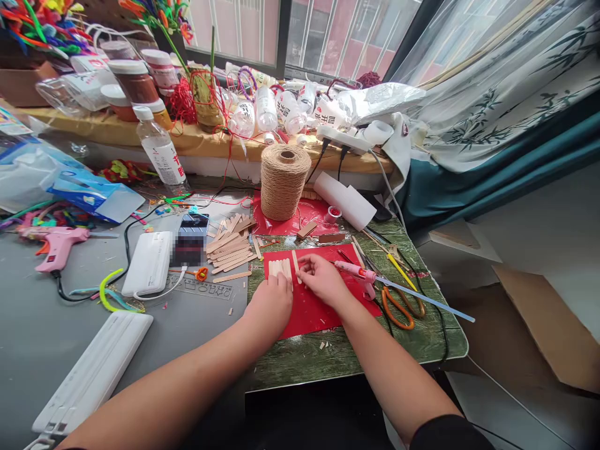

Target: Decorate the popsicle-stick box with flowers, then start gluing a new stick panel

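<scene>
My left hand (pixel 272 303) lies over the lower part of a row of short wooden craft sticks (pixel 280 267), its fingers bent and close together on them. The sticks lie side by side on a red sheet (pixel 309 315). Just to the right, my right hand (pixel 322 279) pinches a single craft stick (pixel 295 262) between thumb and fingers. This stick stands slightly apart from the row. A pink glue gun (pixel 356 270) with a long clear glue stick lies right of my right hand. Loose craft sticks (pixel 229 247) are heaped to the left of the sheet.
Orange-handled scissors (pixel 398 309) and a yellow tool (pixel 400 270) lie at the right. Behind the sheet stands a twine spool (pixel 284 184). A phone (pixel 190 240), white power banks (pixel 149 262) and another pink glue gun (pixel 59 244) occupy the left. Cords cross the table.
</scene>
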The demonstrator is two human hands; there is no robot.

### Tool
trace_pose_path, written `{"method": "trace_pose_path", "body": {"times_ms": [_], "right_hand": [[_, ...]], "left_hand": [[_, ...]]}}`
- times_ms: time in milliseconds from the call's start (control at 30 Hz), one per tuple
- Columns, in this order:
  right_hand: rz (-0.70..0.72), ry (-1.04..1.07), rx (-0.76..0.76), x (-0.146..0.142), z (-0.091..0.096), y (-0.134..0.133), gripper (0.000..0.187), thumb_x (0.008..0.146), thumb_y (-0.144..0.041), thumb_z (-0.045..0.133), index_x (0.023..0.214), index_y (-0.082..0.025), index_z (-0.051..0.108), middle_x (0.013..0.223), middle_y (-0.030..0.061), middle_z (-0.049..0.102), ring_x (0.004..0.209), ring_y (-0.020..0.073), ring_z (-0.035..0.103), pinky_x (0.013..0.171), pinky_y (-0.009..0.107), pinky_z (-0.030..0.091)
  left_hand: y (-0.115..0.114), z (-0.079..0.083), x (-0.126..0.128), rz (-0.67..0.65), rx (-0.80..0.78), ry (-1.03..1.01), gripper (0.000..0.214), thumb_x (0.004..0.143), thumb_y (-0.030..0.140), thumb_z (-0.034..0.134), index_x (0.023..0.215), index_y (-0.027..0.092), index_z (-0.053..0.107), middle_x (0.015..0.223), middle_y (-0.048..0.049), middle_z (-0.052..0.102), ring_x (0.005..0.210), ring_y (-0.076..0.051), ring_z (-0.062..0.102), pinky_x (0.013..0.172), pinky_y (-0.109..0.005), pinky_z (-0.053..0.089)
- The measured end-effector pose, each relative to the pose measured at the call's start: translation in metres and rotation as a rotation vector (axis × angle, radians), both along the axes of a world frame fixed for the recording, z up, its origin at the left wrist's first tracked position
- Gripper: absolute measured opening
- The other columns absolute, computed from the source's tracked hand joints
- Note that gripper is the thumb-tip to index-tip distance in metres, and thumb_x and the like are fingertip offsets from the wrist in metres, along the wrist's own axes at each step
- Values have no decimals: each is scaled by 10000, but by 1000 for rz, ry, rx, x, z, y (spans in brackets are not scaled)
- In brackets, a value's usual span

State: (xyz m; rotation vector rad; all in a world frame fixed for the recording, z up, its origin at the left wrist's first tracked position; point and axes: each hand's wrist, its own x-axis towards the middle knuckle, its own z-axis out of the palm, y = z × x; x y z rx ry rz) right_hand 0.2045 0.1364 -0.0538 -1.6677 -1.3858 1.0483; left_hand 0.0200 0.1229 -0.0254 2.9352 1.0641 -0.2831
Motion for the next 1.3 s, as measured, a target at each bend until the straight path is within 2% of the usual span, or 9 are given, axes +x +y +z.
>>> {"method": "trace_pose_path", "body": {"times_ms": [100,200,267,367,500,633,833,1033,1300], "right_hand": [[-8,-134,-12,4,-12,-17,197,894,-206,644,1082,-161,680,807,22,684,682,165,640,674,309,538],[83,-367,207,6,-10,-23,198,904,-156,646,1085,-162,725,991,99,724,906,226,668,865,392,550],[125,-457,369,8,-9,-27,248,925,-131,625,1145,-172,730,1158,131,716,1093,264,635,996,441,510],[167,-511,459,8,-12,-33,272,971,-145,590,1198,-205,728,1249,117,714,1175,272,607,1032,465,481],[249,-544,462,6,-18,-37,246,1007,-192,583,1200,-228,730,1259,96,722,1171,257,612,1017,458,467],[268,-554,444,5,-19,-36,245,1013,-214,588,1219,-226,719,1291,96,710,1193,259,601,1028,454,452],[315,-575,371,7,-7,-36,313,1011,-251,596,1312,-229,679,1364,120,670,1258,274,576,1065,477,436],[418,-580,308,14,2,-36,431,1006,-320,616,1433,-261,609,1558,122,533,1379,302,496,1135,538,384],[418,-591,298,10,2,-36,438,1034,-310,570,1465,-240,585,1532,102,573,1363,295,496,1144,529,361]], "left_hand": [[1,-3,0,4,4,12,514,953,134,491,1446,-3,533,1186,-259,627,1020,-333,629,785,-398,513],[4,-6,-1,-14,14,5,500,943,134,505,1426,13,544,1148,-234,626,998,-315,627,784,-388,506],[7,-8,-1,-27,19,0,473,936,132,517,1396,38,568,1124,-209,628,972,-297,627,786,-379,502],[9,-8,-2,-24,18,-14,417,950,154,514,1348,67,602,1096,-183,635,947,-281,628,791,-375,497],[9,-9,-1,-1,18,-38,441,982,178,475,1397,65,569,1091,-184,640,963,-289,632,783,-377,499],[9,-8,-1,15,-4,-45,427,989,174,457,1383,66,583,1104,-196,637,962,-300,638,765,-390,509],[9,-7,-1,9,-4,-53,427,985,161,456,1382,70,581,1096,-194,641,962,-304,644,781,-409,520],[10,-3,0,1,-7,-45,423,999,200,470,1385,70,587,1090,-185,651,963,-290,654,798,-387,508],[9,-6,-1,3,15,-64,437,978,163,472,1389,53,569,1080,-179,653,935,-292,658,776,-393,508]]}}
